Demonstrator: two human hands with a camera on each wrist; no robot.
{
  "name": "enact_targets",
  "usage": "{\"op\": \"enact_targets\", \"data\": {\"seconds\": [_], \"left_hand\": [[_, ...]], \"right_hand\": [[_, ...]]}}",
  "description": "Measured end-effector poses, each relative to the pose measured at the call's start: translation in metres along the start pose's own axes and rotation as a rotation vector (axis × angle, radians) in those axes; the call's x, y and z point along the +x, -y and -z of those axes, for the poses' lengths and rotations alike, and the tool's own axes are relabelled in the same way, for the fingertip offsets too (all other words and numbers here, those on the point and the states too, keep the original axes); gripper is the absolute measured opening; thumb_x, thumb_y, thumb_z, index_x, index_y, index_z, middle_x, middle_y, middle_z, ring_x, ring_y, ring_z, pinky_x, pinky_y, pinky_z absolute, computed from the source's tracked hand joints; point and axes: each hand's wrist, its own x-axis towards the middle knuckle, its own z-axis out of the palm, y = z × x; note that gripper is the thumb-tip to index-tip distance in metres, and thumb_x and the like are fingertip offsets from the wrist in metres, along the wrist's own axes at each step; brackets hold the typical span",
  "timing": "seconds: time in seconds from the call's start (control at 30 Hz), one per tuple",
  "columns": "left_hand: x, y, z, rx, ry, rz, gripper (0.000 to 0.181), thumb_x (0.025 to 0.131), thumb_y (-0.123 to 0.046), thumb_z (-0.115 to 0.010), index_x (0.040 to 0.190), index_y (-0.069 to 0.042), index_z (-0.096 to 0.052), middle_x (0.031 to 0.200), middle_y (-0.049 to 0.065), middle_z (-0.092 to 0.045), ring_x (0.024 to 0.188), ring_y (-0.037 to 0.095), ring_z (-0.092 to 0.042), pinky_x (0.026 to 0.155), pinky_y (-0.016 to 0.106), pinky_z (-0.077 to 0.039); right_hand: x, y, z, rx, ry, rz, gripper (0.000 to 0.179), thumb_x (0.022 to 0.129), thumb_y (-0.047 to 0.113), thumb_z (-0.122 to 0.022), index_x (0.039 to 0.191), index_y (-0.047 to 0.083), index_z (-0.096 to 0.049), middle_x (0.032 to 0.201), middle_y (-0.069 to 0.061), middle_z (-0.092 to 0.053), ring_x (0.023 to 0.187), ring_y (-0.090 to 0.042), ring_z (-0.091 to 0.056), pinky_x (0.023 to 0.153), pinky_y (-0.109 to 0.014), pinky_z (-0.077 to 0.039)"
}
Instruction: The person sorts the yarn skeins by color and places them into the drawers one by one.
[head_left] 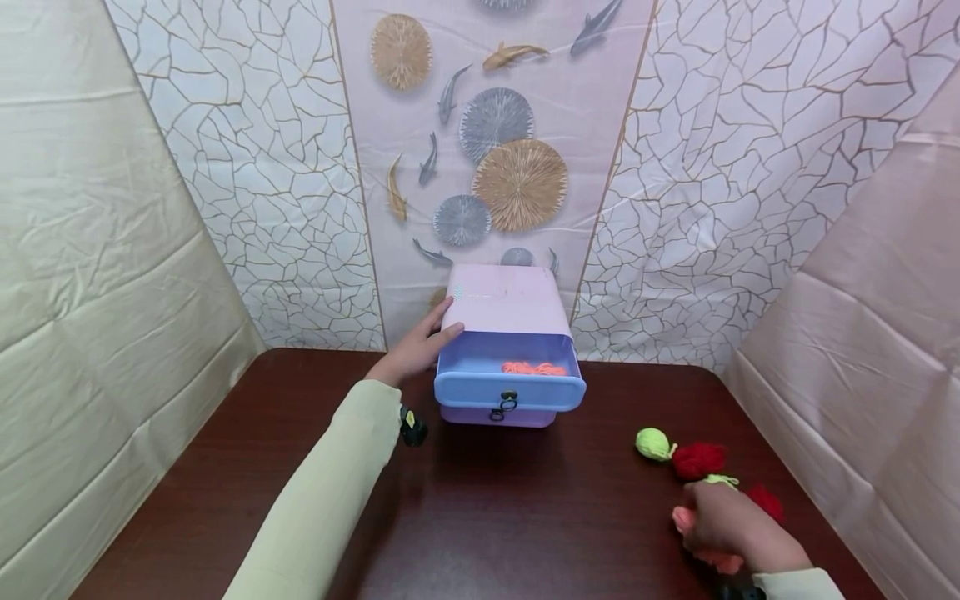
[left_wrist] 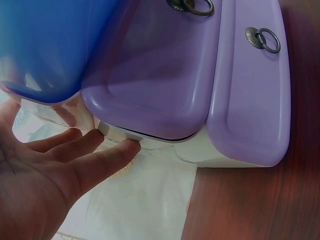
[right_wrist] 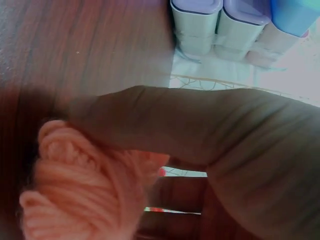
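Note:
A small drawer cabinet has a pale pink casing, and its blue top drawer is pulled out. Inside that drawer lies coral yarn. My left hand rests against the cabinet's left side near the top, thumb and fingers spread. Below the blue drawer, purple drawers with ring pulls sit closed in the left wrist view. At the right, my right hand holds a coral yarn ball between thumb and fingers. Just beyond that hand are a red yarn ball and a lime-green yarn ball.
More red yarn and a bit of lime-green yarn lie beside the right hand. The dark wooden table ends at a patterned cloth backdrop, with beige cloth along the right.

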Motion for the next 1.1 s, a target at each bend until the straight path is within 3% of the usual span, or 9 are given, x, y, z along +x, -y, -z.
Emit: {"op": "enact_targets", "data": {"seconds": [0.17,0.37,0.63,1.1], "left_hand": [[-0.001,0.001,-0.001,0.011,-0.021,-0.011,0.075,0.090,-0.064,-0.054,0.150,-0.052,-0.012,0.156,0.011,-0.030,0.134,0.034,-0.045,0.096,0.051,-0.050],[0.000,0.001,0.000,-0.012,-0.025,-0.030,0.075,0.089,-0.063,-0.056,0.150,-0.052,-0.014,0.155,0.013,-0.031,0.133,0.035,-0.045,0.096,0.052,-0.049],[0.000,0.000,0.000,0.007,-0.029,-0.029,0.075,0.090,-0.062,-0.055,0.151,-0.050,-0.014,0.156,0.012,-0.031,0.133,0.034,-0.045,0.096,0.052,-0.050],[0.000,0.002,-0.002,-0.009,-0.020,-0.031,0.074,0.092,-0.059,-0.055,0.152,-0.048,-0.014,0.155,0.015,-0.031,0.130,0.036,-0.048,0.093,0.049,-0.052]], "right_hand": [[0.003,0.007,0.008,-0.038,-0.004,0.019,0.012,0.076,0.004,-0.062,0.078,0.010,-0.052,0.050,-0.006,-0.056,0.036,-0.015,-0.048,0.039,-0.025,-0.039],[0.005,0.018,0.018,-0.079,-0.064,0.053,0.012,0.079,0.009,-0.066,0.082,0.013,-0.055,0.050,-0.004,-0.055,0.039,-0.018,-0.051,0.044,-0.029,-0.041],[0.012,0.024,0.026,-0.263,-0.245,0.235,0.027,0.073,0.017,-0.075,0.096,0.010,-0.063,0.068,0.003,-0.053,0.061,-0.014,-0.046,0.056,-0.030,-0.039],[0.016,0.039,0.033,-0.262,-0.364,0.324,0.031,0.073,0.017,-0.078,0.099,0.010,-0.063,0.077,0.002,-0.057,0.067,-0.013,-0.048,0.059,-0.030,-0.041]]}}
